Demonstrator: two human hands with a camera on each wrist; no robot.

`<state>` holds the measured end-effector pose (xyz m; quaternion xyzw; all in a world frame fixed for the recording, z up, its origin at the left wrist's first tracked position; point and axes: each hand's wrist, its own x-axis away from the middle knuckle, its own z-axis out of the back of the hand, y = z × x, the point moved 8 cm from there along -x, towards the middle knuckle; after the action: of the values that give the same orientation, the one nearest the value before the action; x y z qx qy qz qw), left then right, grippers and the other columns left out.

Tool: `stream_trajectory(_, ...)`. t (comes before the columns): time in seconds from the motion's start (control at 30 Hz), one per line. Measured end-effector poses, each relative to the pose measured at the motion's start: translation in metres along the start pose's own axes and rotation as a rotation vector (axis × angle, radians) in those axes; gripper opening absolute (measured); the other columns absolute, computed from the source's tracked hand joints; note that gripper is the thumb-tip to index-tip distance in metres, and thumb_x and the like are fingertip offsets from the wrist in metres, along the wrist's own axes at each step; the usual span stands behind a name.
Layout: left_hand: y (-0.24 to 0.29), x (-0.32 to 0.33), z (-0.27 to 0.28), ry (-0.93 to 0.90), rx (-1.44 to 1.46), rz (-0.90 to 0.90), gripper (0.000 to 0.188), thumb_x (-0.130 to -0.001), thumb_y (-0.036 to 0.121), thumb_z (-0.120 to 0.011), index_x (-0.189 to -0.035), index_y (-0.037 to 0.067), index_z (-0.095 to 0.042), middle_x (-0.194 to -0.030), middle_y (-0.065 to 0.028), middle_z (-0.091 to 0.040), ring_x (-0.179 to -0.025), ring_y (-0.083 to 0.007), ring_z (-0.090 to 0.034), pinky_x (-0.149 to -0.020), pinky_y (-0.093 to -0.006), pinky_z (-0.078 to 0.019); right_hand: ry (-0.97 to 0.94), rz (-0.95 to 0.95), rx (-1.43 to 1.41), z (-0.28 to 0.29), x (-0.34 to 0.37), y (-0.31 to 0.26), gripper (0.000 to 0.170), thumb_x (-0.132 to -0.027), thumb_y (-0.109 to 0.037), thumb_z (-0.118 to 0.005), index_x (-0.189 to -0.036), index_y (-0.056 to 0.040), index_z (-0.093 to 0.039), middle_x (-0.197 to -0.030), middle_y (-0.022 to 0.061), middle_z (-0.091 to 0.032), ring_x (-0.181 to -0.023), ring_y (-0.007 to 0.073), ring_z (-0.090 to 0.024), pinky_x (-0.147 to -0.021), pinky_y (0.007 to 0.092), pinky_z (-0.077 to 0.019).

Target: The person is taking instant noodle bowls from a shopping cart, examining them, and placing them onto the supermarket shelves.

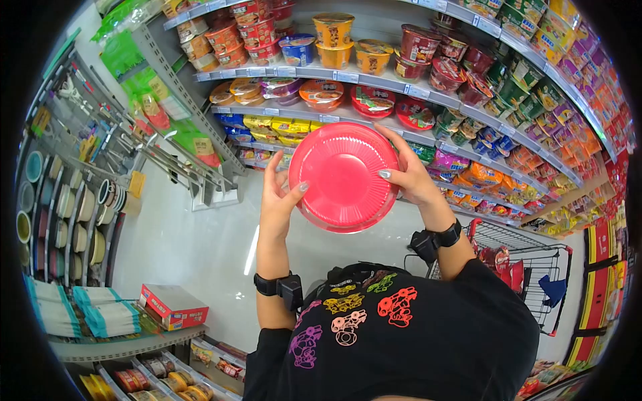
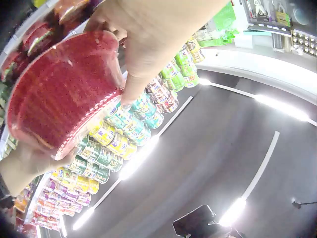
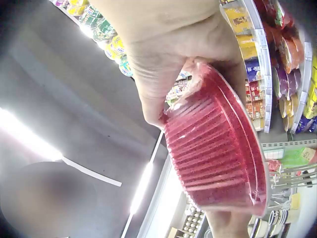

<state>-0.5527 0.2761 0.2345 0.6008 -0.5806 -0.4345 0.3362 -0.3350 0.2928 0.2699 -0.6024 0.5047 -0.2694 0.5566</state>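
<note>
Both hands hold a red plastic-wrapped instant noodle bowl (image 1: 344, 177) in front of the shelves, its ribbed round base turned up toward the head view. My left hand (image 1: 277, 194) grips its left side, the thumb on the base's edge and the fingers behind. On the opposite side my right hand (image 1: 413, 177) grips it the same way, thumb lying over the base. In the left wrist view the bowl's slanted side (image 2: 64, 94) shows beside the left hand (image 2: 143, 44). Ribs on the bowl (image 3: 213, 148) stand out below the right hand (image 3: 183, 44) in the right wrist view.
Shelves (image 1: 381, 79) of cup and bowl noodles stretch ahead and to the right. A wire shopping cart (image 1: 535, 250) with red packages stands at the right. At the left are a rack of bowls (image 1: 83, 204) and a red box (image 1: 174, 307) on a lower display.
</note>
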Motion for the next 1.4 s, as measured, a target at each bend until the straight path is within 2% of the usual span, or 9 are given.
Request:
stream_trajectory(0.17, -0.007, 0.004, -0.012, -0.114, -0.074, 0.116, 0.081, -0.069, 0.002, -0.068, -0.133, 0.002, -0.02, -0.112, -0.0146, -0.052, -0.101, -0.0203, -0.054, -0.086, -0.0326, -0.0454, 0.022, -0.139, 0.025, 0.012, -0.007, 0.014, 0.078, -0.07, -0.001, -0.065, -0.136, -0.0071, -0.022, -0.11, 0.0128, -0.052, -0.095, 0.014, -0.055, -0.081, 0.0257, -0.0444)
stream_trajectory(0.2, -0.011, 0.004, -0.015, -0.125, -0.069, 0.124, 0.081, -0.068, 0.002, -0.069, -0.133, 0.002, -0.02, -0.113, -0.0146, -0.052, -0.102, -0.0202, -0.054, -0.086, -0.0326, -0.0454, 0.066, -0.139, 0.057, 0.017, -0.01, 0.017, 0.075, -0.074, -0.002, -0.063, -0.136, -0.0077, -0.022, -0.096, 0.0118, -0.058, -0.082, 0.011, -0.058, -0.069, 0.0229, -0.047)
stream_trajectory(0.3, -0.015, 0.005, -0.015, -0.053, -0.021, 0.065, 0.085, -0.066, 0.0, -0.07, -0.133, 0.002, -0.017, -0.113, -0.0145, -0.051, -0.103, -0.0204, -0.053, -0.086, -0.0334, -0.0453, 0.162, -0.119, 0.061, 0.017, -0.008, 0.008, 0.072, -0.076, -0.003, -0.062, -0.135, -0.0074, -0.022, -0.092, 0.0112, -0.059, -0.079, 0.0116, -0.059, -0.066, 0.0226, -0.0472)
stream_trajectory(0.5, -0.012, 0.001, -0.015, -0.027, 0.017, -0.081, 0.091, -0.064, -0.002, -0.07, -0.135, 0.004, -0.012, -0.112, -0.0151, -0.051, -0.101, -0.0212, -0.054, -0.086, -0.0333, -0.046, 0.245, 0.016, 0.03, 0.016, -0.015, 0.0, 0.07, -0.074, -0.003, -0.065, -0.132, -0.0065, -0.026, -0.093, 0.0101, -0.059, -0.084, 0.0128, -0.058, -0.068, 0.0242, -0.0477)
stream_trajectory(0.73, 0.026, -0.005, -0.005, -0.063, -0.095, -0.11, 0.083, -0.063, -0.002, -0.069, -0.132, 0.003, -0.024, -0.108, -0.0141, -0.053, -0.095, -0.02, -0.057, -0.083, -0.0321, -0.0464, -0.092, -0.229, 0.013, 0.003, -0.009, 0.034, 0.065, -0.066, -0.005, -0.073, -0.122, -0.0043, -0.04, -0.102, 0.0089, -0.058, -0.092, 0.0133, -0.057, -0.076, 0.0262, -0.0475)
stream_trajectory(0.97, 0.035, -0.009, -0.018, -0.264, -0.282, -0.082, 0.087, -0.061, 0.0, -0.072, -0.134, 0.003, -0.023, -0.112, -0.0154, -0.051, -0.099, -0.0198, -0.055, -0.084, -0.0313, -0.0456, -0.181, -0.186, 0.112, -0.008, -0.009, 0.03, 0.067, -0.061, -0.009, -0.077, -0.118, -0.0037, -0.04, -0.105, 0.0058, -0.055, -0.095, 0.0125, -0.054, -0.084, 0.0265, -0.0448)
stream_trajectory(1.13, 0.035, -0.014, -0.007, -0.124, -0.13, -0.08, 0.091, -0.066, 0.007, -0.073, -0.137, 0.005, -0.016, -0.116, -0.0167, -0.048, -0.102, -0.0206, -0.053, -0.085, -0.0326, -0.0452, 0.023, -0.111, -0.097, -0.007, -0.011, 0.027, 0.053, -0.067, -0.002, -0.07, -0.113, -0.0032, -0.043, -0.104, 0.0066, -0.056, -0.096, 0.0137, -0.054, -0.084, 0.0277, -0.0432)
stream_trajectory(1.27, 0.034, -0.019, 0.003, -0.129, 0.054, -0.23, 0.096, -0.075, 0.057, -0.054, -0.138, 0.01, 0.001, -0.126, -0.0222, -0.038, -0.115, -0.029, -0.044, -0.094, -0.0419, -0.0396, 0.245, -0.079, -0.301, -0.004, -0.006, 0.028, 0.042, -0.072, -0.005, -0.066, -0.107, -0.0036, -0.044, -0.101, 0.0065, -0.057, -0.094, 0.0146, -0.055, -0.083, 0.029, -0.0437)
stream_trajectory(1.4, 0.016, -0.016, -0.007, -0.032, 0.151, -0.197, 0.1, -0.075, 0.046, -0.064, -0.138, 0.014, 0.007, -0.132, -0.019, -0.034, -0.122, -0.0284, -0.036, -0.099, -0.0421, -0.0323, 0.507, 0.114, -0.323, 0.0, -0.003, 0.036, 0.032, -0.079, -0.016, -0.061, -0.104, -0.0045, -0.045, -0.101, 0.0079, -0.057, -0.091, 0.0153, -0.057, -0.081, 0.032, -0.0473)
